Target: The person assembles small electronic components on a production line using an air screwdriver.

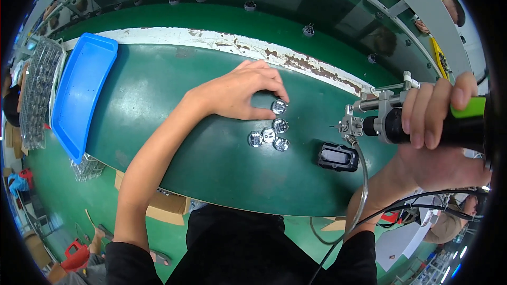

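My left hand (245, 89) reaches over the green tabletop, thumb and fingertips closed around a small round silvery part (279, 106). Just below that part lies a cluster of similar pieces: one round part (280, 125), another (269, 135) and others touching or close beside them. My right hand (435, 113) grips a black and green power screwdriver (388, 125), held level with its metal nose (348, 125) pointing left. Under the nose, apart from it, sits a black rectangular fixture (338, 157) with a grey recess.
A blue tray (79, 95) stands on the table's left end beside plastic-wrapped stacks (39, 95). Beyond the chipped white ledge (222, 39) runs a green conveyor (222, 13) with several small round units. A grey hose (364, 179) and black cables hang from the screwdriver side. Other people are around.
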`<act>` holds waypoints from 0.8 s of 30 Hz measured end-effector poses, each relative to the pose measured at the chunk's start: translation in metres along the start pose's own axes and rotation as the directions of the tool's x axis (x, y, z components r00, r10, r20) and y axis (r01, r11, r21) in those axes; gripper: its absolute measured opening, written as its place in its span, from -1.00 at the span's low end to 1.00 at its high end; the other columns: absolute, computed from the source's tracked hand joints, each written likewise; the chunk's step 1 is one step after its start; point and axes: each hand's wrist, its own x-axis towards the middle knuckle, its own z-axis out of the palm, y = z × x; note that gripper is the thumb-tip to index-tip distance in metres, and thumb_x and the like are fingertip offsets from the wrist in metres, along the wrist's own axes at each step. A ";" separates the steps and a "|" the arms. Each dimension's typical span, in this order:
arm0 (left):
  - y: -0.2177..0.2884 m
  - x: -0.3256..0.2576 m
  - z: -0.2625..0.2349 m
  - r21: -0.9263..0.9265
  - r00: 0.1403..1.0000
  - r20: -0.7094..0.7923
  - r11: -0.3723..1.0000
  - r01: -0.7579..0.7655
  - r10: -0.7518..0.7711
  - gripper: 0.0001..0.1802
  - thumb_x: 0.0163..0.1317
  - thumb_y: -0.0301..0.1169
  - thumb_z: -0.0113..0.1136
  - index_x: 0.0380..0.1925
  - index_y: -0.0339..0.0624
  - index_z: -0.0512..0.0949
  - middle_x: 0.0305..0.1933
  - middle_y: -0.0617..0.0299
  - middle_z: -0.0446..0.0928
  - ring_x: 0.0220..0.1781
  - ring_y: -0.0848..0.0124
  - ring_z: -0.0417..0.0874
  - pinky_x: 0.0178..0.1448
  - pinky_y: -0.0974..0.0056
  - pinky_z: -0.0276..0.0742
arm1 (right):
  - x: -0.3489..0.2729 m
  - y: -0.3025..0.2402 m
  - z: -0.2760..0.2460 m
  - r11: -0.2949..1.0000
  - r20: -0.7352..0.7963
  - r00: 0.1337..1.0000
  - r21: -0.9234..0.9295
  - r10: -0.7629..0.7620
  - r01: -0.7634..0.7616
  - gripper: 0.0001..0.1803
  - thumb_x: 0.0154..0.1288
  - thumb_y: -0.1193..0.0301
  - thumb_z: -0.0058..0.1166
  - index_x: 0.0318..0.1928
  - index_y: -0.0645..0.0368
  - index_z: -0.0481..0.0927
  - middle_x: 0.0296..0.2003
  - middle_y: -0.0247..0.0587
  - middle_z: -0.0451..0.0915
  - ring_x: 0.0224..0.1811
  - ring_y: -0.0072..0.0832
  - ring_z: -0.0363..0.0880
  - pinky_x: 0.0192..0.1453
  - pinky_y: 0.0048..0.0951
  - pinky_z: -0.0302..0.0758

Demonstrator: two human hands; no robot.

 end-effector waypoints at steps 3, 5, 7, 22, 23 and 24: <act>-0.007 -0.007 -0.021 -0.107 0.995 -0.022 0.990 0.094 -0.097 -0.68 0.22 -0.27 0.47 -0.04 -0.09 0.71 -0.11 0.29 0.66 0.05 0.29 0.60 0.26 0.18 0.44 | 0.003 0.005 -0.006 1.000 -0.007 1.000 -0.016 -0.007 0.006 -0.06 0.17 -0.54 -0.14 -0.04 0.19 0.34 -0.57 -0.39 0.37 -0.61 -0.60 0.35 -0.41 -0.54 0.34; -0.013 -0.001 -0.038 -0.209 0.954 -0.145 0.950 0.231 -0.263 -0.70 0.29 -0.26 0.42 -0.08 -0.18 0.72 -0.19 0.22 0.70 -0.14 0.38 0.67 0.02 0.25 0.54 | 0.004 0.010 -0.006 1.000 -0.036 0.999 -0.018 -0.018 0.018 0.00 0.17 -0.57 -0.20 -0.02 0.24 0.36 -0.56 -0.34 0.39 -0.60 -0.56 0.36 -0.41 -0.52 0.34; -0.033 0.012 -0.048 -0.041 0.849 -0.353 0.913 0.406 -0.393 -0.62 0.28 -0.14 0.41 -0.07 -0.20 0.73 -0.16 0.18 0.73 -0.16 0.38 0.68 -0.04 0.23 0.56 | 0.006 0.014 -0.003 0.999 -0.051 0.998 -0.017 -0.032 0.031 0.04 0.17 -0.59 -0.23 0.00 0.27 0.37 -0.56 -0.32 0.39 -0.60 -0.53 0.37 -0.40 -0.50 0.34; -0.075 0.082 -0.023 0.137 0.697 -0.618 0.824 0.549 -0.362 -0.58 0.12 -0.10 0.50 -0.16 -0.18 0.76 -0.15 0.06 0.73 -0.05 0.05 0.74 0.07 0.04 0.64 | 0.017 0.039 0.025 0.999 -0.211 0.976 0.019 0.052 -0.049 0.33 -0.02 -0.82 -0.43 -0.14 0.41 0.51 -0.57 -0.20 0.43 -0.64 -0.44 0.44 -0.51 -0.45 0.40; -0.067 0.076 -0.018 0.149 0.815 -0.520 0.913 0.380 -0.254 -0.59 0.12 -0.12 0.50 -0.16 -0.19 0.76 -0.16 0.07 0.72 -0.05 0.07 0.72 0.09 0.04 0.62 | 0.017 0.042 0.016 0.998 -0.114 0.993 0.059 0.034 -0.027 0.31 -0.03 -0.82 -0.41 -0.16 0.37 0.50 -0.56 -0.19 0.46 -0.61 -0.41 0.48 -0.48 -0.43 0.45; -0.059 0.070 -0.012 0.138 0.901 -0.416 0.970 0.198 -0.124 -0.60 0.12 -0.14 0.50 -0.16 -0.21 0.75 -0.17 0.08 0.70 -0.04 0.08 0.69 0.11 0.04 0.60 | 0.017 0.044 0.012 0.995 -0.016 1.000 0.100 0.011 -0.010 0.28 -0.03 -0.82 -0.40 -0.17 0.34 0.48 -0.54 -0.18 0.48 -0.59 -0.38 0.52 -0.45 -0.41 0.49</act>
